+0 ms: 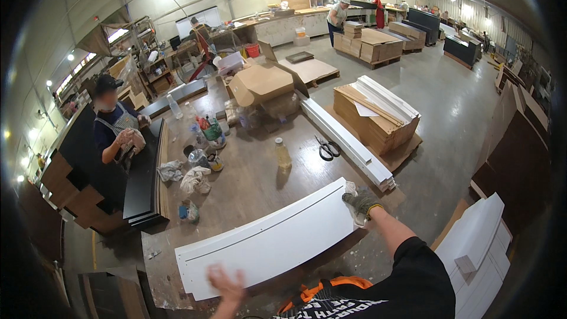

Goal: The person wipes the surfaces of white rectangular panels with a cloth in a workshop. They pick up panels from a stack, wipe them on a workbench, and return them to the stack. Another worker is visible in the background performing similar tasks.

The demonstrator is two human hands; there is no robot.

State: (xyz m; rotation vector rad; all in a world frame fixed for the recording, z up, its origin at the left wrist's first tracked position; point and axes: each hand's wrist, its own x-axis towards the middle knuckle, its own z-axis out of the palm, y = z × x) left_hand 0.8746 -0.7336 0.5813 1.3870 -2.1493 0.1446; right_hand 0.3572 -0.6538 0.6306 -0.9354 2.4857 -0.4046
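A long white panel (270,235) with a dark groove along its far side lies across the near part of the worktable (248,177). My right hand (364,204), in a grey-green work glove, presses a white rag (359,219) against the panel's right end. Bare and blurred by motion, my left hand (226,281) is over the panel's near left part, fingers spread and nothing in it. Whether it touches the surface I cannot tell. Beyond the panel stand a capped bottle of yellowish liquid (282,154) and black-handled scissors (328,148).
Crumpled rags (196,180), small pots and a green container (213,132) sit on the left of the table. White strips (345,137) line its right edge. A co-worker (116,119) stands beyond a black panel stack (144,173). White boards (480,248) lie at my right.
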